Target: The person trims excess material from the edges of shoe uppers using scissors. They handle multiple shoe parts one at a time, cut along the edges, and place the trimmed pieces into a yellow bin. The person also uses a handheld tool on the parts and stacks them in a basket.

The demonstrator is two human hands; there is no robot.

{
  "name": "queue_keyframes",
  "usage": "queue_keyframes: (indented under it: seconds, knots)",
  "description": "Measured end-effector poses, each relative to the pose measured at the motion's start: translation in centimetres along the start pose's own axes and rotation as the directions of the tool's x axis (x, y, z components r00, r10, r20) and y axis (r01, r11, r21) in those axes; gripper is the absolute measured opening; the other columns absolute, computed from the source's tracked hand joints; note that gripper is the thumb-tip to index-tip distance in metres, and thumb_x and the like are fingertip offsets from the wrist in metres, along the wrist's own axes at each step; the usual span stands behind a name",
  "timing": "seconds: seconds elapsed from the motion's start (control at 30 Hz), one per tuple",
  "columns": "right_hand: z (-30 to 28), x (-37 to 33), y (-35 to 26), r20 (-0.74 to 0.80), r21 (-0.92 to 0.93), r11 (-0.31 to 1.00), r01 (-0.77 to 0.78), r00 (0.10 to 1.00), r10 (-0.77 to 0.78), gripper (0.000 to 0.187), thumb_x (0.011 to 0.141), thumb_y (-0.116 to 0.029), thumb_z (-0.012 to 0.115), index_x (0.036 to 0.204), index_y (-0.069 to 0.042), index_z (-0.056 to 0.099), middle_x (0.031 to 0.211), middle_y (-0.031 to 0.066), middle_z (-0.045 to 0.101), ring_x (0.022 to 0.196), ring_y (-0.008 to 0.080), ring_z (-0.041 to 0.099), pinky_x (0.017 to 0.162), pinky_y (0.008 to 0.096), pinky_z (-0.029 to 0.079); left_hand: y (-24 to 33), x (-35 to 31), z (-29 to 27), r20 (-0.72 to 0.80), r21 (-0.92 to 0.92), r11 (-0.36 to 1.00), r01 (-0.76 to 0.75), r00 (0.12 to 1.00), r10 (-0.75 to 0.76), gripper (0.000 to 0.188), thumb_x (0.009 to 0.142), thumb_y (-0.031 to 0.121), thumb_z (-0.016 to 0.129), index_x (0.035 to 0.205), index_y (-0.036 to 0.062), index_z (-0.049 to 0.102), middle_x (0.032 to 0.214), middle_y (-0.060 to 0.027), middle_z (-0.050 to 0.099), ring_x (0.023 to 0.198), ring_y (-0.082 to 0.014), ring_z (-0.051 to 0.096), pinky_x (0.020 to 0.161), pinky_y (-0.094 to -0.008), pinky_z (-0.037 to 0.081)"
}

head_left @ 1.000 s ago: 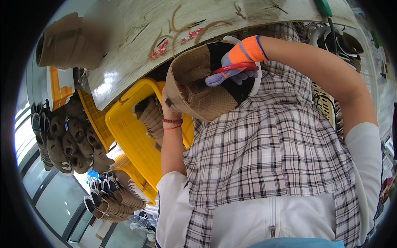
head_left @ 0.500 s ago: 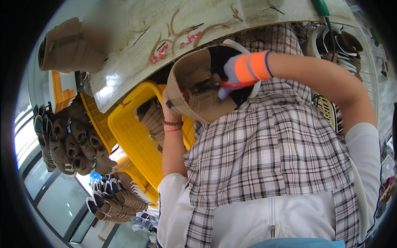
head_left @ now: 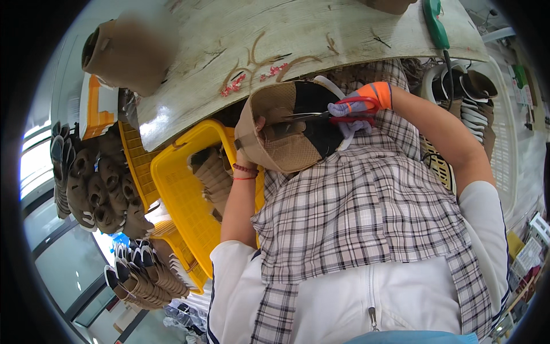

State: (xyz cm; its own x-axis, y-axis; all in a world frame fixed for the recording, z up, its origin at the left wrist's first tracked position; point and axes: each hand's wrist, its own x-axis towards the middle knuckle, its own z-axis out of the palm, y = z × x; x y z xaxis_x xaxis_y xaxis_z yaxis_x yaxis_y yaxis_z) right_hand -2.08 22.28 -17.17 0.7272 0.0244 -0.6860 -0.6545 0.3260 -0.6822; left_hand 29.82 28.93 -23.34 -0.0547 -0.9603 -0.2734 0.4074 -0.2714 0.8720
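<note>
My left hand (head_left: 248, 153) grips the near-left side of a tan and black shoe upper (head_left: 303, 150), with a fingertip showing over its inner side. The upper is held opened out above my lap, its mesh inside turned up. In my right hand (head_left: 362, 104), which wears a purple and orange glove, is a pair of scissors (head_left: 307, 115) with red handles. Their blades point left, slightly parted, over the inside of the upper. Whether the blade tips touch the material I cannot tell.
A worn pale table (head_left: 195, 69) lies ahead, with stacked tan uppers (head_left: 134, 60) at its left and a green-handled tool (head_left: 436, 26) at its right. A yellow basket (head_left: 177, 166) holding more uppers stands left. Bunched shoe uppers (head_left: 103, 189) are farther left. A white crate (head_left: 510, 132) stands right.
My right hand has drawn back to the right with the scissors, so their blades now show over the upper. My left hand keeps its hold. The whole view has shifted slightly.
</note>
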Motion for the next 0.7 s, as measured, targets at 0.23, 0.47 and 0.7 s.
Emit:
queue_keyframes:
  seconds: [0.23,0.47,0.7]
  knots:
    - [-0.8,-0.2,-1.7,-0.086,-0.146,0.989,0.002,0.996,-0.014,0.082,0.081,-0.077,0.032,0.086,-0.002,0.067,0.059,0.0028,0.052,0.049,0.0137,0.053,0.045,0.0269,0.047,-0.7,0.8,-1.5,-0.007,0.057,0.998,0.027,1.0,-0.026,0.051,0.083,0.006,0.068,0.129,0.0078,0.047,0.123,-0.0071,0.056,0.115,-0.023,0.051,0.1,-0.0388,0.042]
    - [-0.2,0.2,-1.5,-0.336,-0.589,0.805,-0.078,0.929,-0.156,0.059,0.084,-0.059,0.052,0.083,-0.003,0.068,0.062,0.0091,0.06,0.056,0.0213,0.058,0.052,0.0332,0.045,0.3,-0.1,-1.6,0.056,0.226,0.97,-0.089,0.995,0.078,0.041,0.088,0.012,0.061,0.126,0.0048,0.048,0.118,-0.0073,0.056,0.11,-0.0213,0.052,0.095,-0.0334,0.043]
    - [2.4,-3.4,4.9,-0.23,-0.671,0.661,0.337,0.753,-0.617,0.048,0.087,-0.049,0.054,0.094,-0.003,0.064,0.078,0.0182,0.063,0.068,0.0337,0.059,0.059,0.0398,0.045,18.2,-9.1,9.3,0.195,0.667,0.604,-0.437,0.884,0.424,0.027,0.084,0.008,0.048,0.106,0.0015,0.064,0.108,-0.0101,0.065,0.097,-0.0225,0.061,0.091,-0.0354,0.045]
